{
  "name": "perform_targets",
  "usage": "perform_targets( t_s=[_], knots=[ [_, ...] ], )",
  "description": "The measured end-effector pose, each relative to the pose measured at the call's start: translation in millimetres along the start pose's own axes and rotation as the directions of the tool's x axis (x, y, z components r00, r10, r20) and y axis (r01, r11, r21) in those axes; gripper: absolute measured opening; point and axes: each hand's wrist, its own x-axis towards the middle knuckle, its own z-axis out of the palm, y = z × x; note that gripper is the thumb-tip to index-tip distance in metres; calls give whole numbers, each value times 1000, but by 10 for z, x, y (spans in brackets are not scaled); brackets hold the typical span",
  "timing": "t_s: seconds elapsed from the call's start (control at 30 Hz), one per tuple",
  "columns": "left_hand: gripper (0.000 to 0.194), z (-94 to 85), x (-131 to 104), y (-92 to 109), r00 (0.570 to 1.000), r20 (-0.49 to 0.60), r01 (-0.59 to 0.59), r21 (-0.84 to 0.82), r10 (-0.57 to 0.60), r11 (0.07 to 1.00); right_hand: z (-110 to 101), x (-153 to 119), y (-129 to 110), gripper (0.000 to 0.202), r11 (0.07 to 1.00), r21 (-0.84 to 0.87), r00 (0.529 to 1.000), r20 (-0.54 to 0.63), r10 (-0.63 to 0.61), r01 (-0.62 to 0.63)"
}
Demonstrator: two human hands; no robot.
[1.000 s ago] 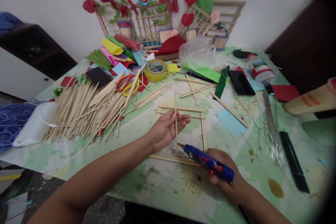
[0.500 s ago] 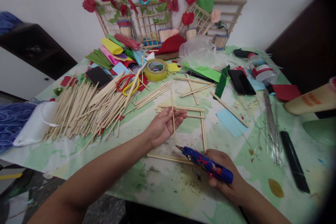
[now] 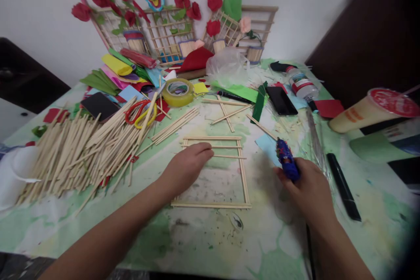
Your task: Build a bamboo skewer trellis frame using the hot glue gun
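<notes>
On the table lies a rectangular frame of thin wooden sticks (image 3: pixel 211 205). My left hand (image 3: pixel 188 166) is over its upper left part, fingers closed on a single wooden stick (image 3: pixel 229 156) that lies across the frame, below another crosswise stick. The fingers hide the stick's middle, and the hand covers much of the frame's left side. To the right of the frame, my right hand (image 3: pixel 310 188) grips a blue glue gun (image 3: pixel 287 159). Its nozzle points up and away from me, above a light blue paper (image 3: pixel 267 146).
A large heap of loose sticks (image 3: pixel 78 153) lies on the left, with scissors (image 3: pixel 141 113) on top. Behind are a tape roll (image 3: pixel 178 92), a phone (image 3: pixel 281 100) and paper flowers on lattices (image 3: pixel 170 30). A drink cup (image 3: pixel 367 111) and a black marker (image 3: pixel 344 186) are at right.
My left hand has lowered the stick from upright to lying crosswise on the frame. My right hand has carried the glue gun away to the right. The view has shifted rightward.
</notes>
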Motion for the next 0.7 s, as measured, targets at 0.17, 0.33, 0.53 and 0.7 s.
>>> perform_targets(
  t_s=[0.17, 0.33, 0.53, 0.7],
  knots=[
    [35, 87, -15, 93, 991, 28, 127, 157, -133, 979, 95, -12, -11, 28, 997, -73, 999, 51, -9, 13],
    [35, 68, 35, 97, 987, 11, 158, 169, -162, 973, 143, -33, -1, 22, 999, -51, 995, 103, -6, 12],
    [30, 126, 29, 58, 997, -36, -47, 327, 62, 944, 149, -40, 8, 20, 1000, 3, 993, 118, -17, 17],
    [25, 178, 74, 85, 985, -84, -101, 412, 148, 905, 132, -46, 24, 21, 998, 47, 992, 120, -35, 30]
  ],
)
